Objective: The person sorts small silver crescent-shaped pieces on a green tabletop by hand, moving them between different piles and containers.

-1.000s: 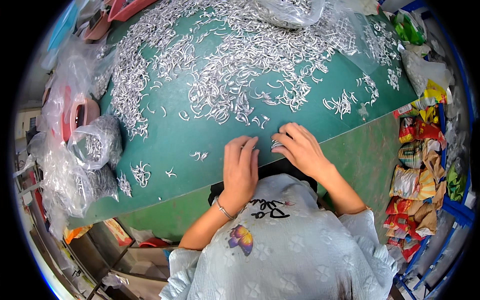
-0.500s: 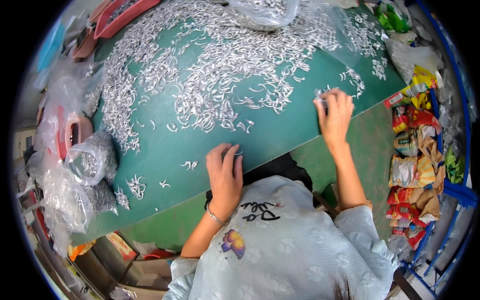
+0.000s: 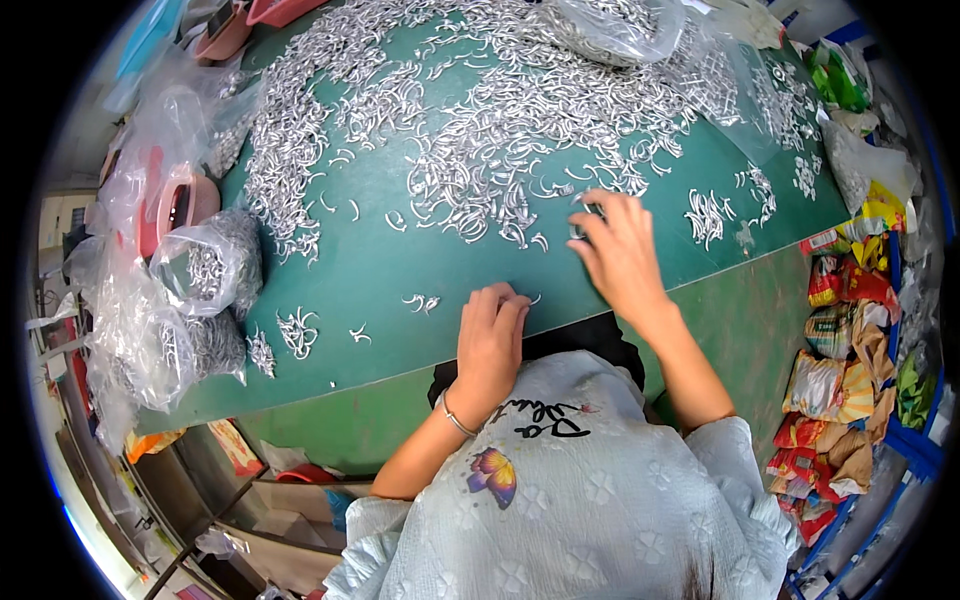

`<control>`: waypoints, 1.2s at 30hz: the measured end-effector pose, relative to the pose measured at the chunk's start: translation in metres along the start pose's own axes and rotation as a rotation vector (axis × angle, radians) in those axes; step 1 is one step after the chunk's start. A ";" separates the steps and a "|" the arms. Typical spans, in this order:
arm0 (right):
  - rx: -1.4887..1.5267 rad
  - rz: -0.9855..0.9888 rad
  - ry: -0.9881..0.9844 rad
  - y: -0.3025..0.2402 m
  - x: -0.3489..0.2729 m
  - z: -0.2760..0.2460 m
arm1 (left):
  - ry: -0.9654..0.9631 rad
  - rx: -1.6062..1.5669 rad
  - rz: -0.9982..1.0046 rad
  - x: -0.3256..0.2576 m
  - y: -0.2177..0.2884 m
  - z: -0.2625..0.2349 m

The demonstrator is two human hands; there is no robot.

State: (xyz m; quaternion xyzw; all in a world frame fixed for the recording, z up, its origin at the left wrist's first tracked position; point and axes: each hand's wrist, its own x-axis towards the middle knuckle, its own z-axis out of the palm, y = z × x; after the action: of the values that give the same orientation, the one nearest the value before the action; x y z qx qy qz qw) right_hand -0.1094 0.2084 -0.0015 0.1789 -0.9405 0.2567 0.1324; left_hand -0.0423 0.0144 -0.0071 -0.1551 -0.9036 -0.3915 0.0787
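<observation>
Small curved silver metal pieces (image 3: 490,170) lie in a wide heap over the green tabletop (image 3: 350,290). My left hand (image 3: 490,335), with a bangle on its wrist, rests near the front edge. Its fingers are pinched together, and the tip of one curved piece pokes out beside them; the rest is hidden. My right hand (image 3: 622,250) reaches to the near border of the heap. Thumb and fingers are bent but apart, with loose pieces close to the fingertips. A small cluster of pieces (image 3: 708,218) lies to its right.
Clear plastic bags (image 3: 205,280) of metal pieces stand at the left beside a pink basket (image 3: 188,205). Another clear bag (image 3: 620,30) lies on the heap at the back. Colourful packets (image 3: 830,385) line the blue rack at right. Small groups of pieces (image 3: 297,332) lie front left.
My right hand has moved left from the table's right side to the heap. A cluster of pieces now shows near where it was. My left hand stays near the front edge, still pinched.
</observation>
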 end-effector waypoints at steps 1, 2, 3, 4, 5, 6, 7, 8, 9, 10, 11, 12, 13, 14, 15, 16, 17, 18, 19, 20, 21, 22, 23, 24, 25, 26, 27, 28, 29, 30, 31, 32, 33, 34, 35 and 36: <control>0.021 0.021 0.019 -0.001 0.001 -0.002 | 0.002 -0.001 -0.004 -0.001 0.000 0.000; 0.041 0.042 0.039 -0.002 0.002 -0.003 | 0.004 -0.002 -0.009 -0.001 0.000 0.000; 0.063 0.063 0.058 -0.004 0.004 -0.003 | 0.005 -0.003 -0.013 -0.002 0.001 0.000; 0.070 -0.009 0.105 -0.010 0.010 0.001 | -0.002 -0.003 -0.020 0.000 0.002 0.000; 0.061 -0.026 0.037 -0.019 0.014 0.007 | -0.005 0.001 -0.027 0.001 0.003 0.001; 0.052 -0.042 -0.030 -0.028 0.018 0.012 | -0.009 0.005 -0.034 0.002 0.003 0.001; 0.042 -0.056 -0.097 -0.034 0.021 0.016 | -0.008 0.008 -0.030 0.001 0.002 0.000; 0.049 -0.061 -0.062 -0.034 0.021 0.024 | -0.007 0.010 -0.026 0.001 0.001 -0.001; 0.015 -0.077 -0.051 -0.032 0.021 0.024 | -0.006 0.012 -0.022 0.001 0.000 -0.003; -0.017 -0.095 -0.043 -0.026 0.018 0.022 | 0.001 0.009 -0.027 -0.001 -0.001 -0.004; -0.050 -0.113 -0.034 -0.020 0.016 0.019 | 0.007 0.005 -0.032 -0.004 -0.003 -0.005; -0.015 -0.112 -0.018 -0.017 0.015 0.015 | 0.012 0.001 -0.036 -0.005 -0.004 -0.006; -0.015 -0.094 0.006 -0.017 0.015 0.011 | 0.008 -0.006 -0.040 -0.005 -0.004 -0.006; -0.015 -0.076 0.030 -0.017 0.014 0.007 | 0.003 -0.013 -0.043 -0.005 -0.004 -0.006; -0.014 -0.058 0.054 -0.017 0.013 0.005 | -0.002 -0.019 -0.046 -0.005 -0.003 -0.006; -0.057 -0.037 0.029 -0.016 0.012 0.005 | -0.006 -0.027 -0.042 -0.005 -0.004 -0.005; -0.001 -0.053 0.016 -0.018 0.010 0.003 | -0.009 -0.035 -0.037 -0.005 -0.004 -0.005; 0.054 -0.069 0.003 -0.025 0.006 -0.002 | -0.013 -0.042 -0.033 -0.004 -0.004 -0.005; 0.110 -0.084 -0.010 -0.031 0.001 -0.006 | -0.011 -0.042 -0.023 -0.004 -0.005 -0.005; 0.137 -0.110 -0.071 -0.034 -0.006 -0.004 | -0.008 -0.042 -0.014 -0.004 -0.006 -0.004; 0.107 -0.152 -0.154 -0.037 -0.012 -0.002 | -0.006 -0.041 -0.005 -0.005 -0.006 -0.004; 0.199 -0.140 -0.197 -0.036 -0.013 0.002 | -0.004 -0.050 -0.011 -0.004 -0.005 -0.004; 0.291 -0.129 -0.239 -0.036 -0.014 0.004 | -0.002 -0.058 -0.017 -0.002 -0.002 -0.004; 0.322 -0.101 -0.180 -0.032 -0.011 0.003 | 0.000 -0.067 -0.023 -0.001 0.000 -0.005; 0.356 -0.073 -0.118 -0.025 -0.004 0.000 | -0.043 -0.016 0.012 0.001 0.001 -0.007; 0.391 -0.044 -0.054 -0.019 0.005 -0.001 | -0.088 0.035 0.048 0.003 0.001 -0.008; 0.229 -0.066 0.030 -0.015 0.018 -0.003 | -0.133 0.087 0.085 0.004 0.000 -0.008; 0.137 -0.054 0.059 -0.016 0.030 0.001 | -0.137 0.075 0.101 0.005 -0.001 -0.007; 0.048 -0.047 0.089 -0.017 0.042 0.007 | -0.139 0.067 0.115 0.005 -0.003 -0.005; -0.002 -0.050 0.050 -0.013 0.047 0.013 | -0.141 0.059 0.131 0.004 -0.005 -0.004; -0.048 -0.056 0.013 -0.009 0.052 0.022 | -0.142 0.052 0.132 0.004 -0.006 -0.004; -0.094 -0.061 -0.023 -0.007 0.054 0.027 | -0.142 0.045 0.134 0.004 -0.008 -0.004; -0.086 -0.070 -0.011 -0.005 0.052 0.026 | -0.143 0.038 0.136 0.005 -0.009 -0.005; -0.074 -0.083 -0.010 -0.005 0.047 0.024 | -0.131 0.027 0.130 0.002 -0.011 -0.004; -0.067 -0.092 -0.005 -0.008 0.042 0.019 | -0.120 0.013 0.129 0.001 -0.012 -0.004; 0.003 -0.072 -0.020 -0.015 0.035 0.010 | -0.109 0.000 0.128 0.000 -0.013 -0.003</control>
State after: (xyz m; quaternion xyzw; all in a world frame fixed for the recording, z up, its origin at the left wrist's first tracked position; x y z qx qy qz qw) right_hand -0.1366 0.1817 0.0089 0.2152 -0.9343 0.2515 0.1321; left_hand -0.0469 0.0037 -0.0138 -0.2339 -0.8948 -0.3766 0.0541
